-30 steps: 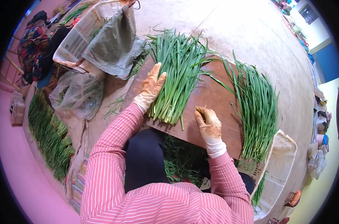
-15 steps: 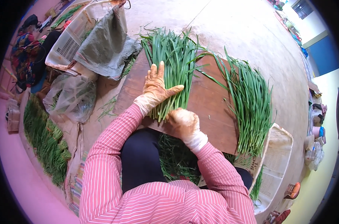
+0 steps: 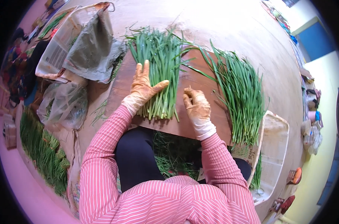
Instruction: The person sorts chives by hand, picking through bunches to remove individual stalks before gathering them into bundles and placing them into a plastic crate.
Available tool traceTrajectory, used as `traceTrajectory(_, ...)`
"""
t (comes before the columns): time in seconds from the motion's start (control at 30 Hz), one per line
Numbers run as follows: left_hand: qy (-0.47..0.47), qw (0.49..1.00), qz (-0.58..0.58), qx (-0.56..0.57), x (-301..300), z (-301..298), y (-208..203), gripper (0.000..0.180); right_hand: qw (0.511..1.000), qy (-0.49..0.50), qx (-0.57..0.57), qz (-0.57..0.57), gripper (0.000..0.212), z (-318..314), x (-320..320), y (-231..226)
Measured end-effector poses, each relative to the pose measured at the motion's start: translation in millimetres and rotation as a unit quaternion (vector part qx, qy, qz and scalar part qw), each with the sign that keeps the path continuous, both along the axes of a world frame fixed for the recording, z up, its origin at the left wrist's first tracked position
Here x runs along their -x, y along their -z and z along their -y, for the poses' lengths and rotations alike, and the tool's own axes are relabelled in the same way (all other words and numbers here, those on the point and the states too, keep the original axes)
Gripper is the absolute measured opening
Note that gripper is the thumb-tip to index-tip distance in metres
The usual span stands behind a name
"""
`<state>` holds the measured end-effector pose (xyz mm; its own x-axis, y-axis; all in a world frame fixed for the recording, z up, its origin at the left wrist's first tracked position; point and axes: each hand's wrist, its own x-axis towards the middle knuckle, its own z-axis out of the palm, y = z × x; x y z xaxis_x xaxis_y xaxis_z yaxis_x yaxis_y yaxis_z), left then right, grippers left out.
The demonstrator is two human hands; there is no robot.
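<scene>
Spread orange-stained, gloved left hand (image 3: 140,88) on long green leafy bundle (image 3: 161,69), curled gloved right hand (image 3: 197,108) (pinch untellable), likely risked stalks slipping off flat brown board (image 3: 218,116) at near edge if pushed unevenly.

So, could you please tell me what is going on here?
A person in a pink-and-white striped shirt has the gloved left hand spread on a bunch of long, flat green leaves with pale stalks, lying on a brown, flat board. The gloved right hand is curled above the board, apart from that bunch; whether it pinches anything is unclear. A second long-leaved green bunch lies at the board's right side, untouched.
</scene>
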<state>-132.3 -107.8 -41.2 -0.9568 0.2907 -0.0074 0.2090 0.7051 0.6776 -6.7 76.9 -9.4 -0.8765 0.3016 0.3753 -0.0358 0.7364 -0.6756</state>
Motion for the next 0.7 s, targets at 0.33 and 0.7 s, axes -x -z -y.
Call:
traceTrajectory(0.33, -0.005, 0.988, 0.031, 0.154, -18, -16, -29, 0.131, 0.978, -0.065, -0.086, 0.181, 0.048, 52, -30, -12)
traceTrajectory(0.7, -0.005, 0.981, 0.052, 0.188, -20, -15, -27, 0.129, 0.946, -0.061, 0.152, 0.278, 0.034, 45, -24, 6)
